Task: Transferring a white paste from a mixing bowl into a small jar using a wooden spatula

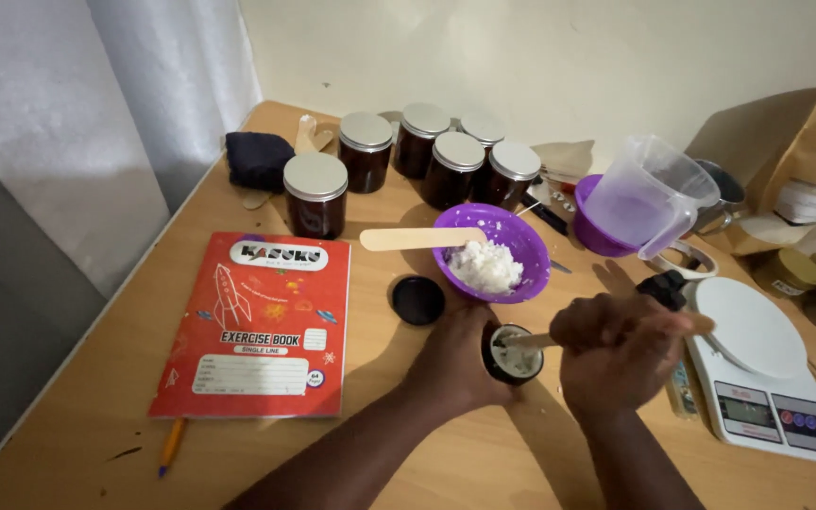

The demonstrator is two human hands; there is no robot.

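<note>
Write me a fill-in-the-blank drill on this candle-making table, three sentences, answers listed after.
1. The left hand steadies a small dark jar while the right hand works a wooden ____ inside it.
2. The flat wooden spatula rests across the rim of the ____ bowl holding white flakes.
3. The red exercise book lies to the ____ of the black lid, as the camera sees it.

Missing words: stick; purple; left
</note>
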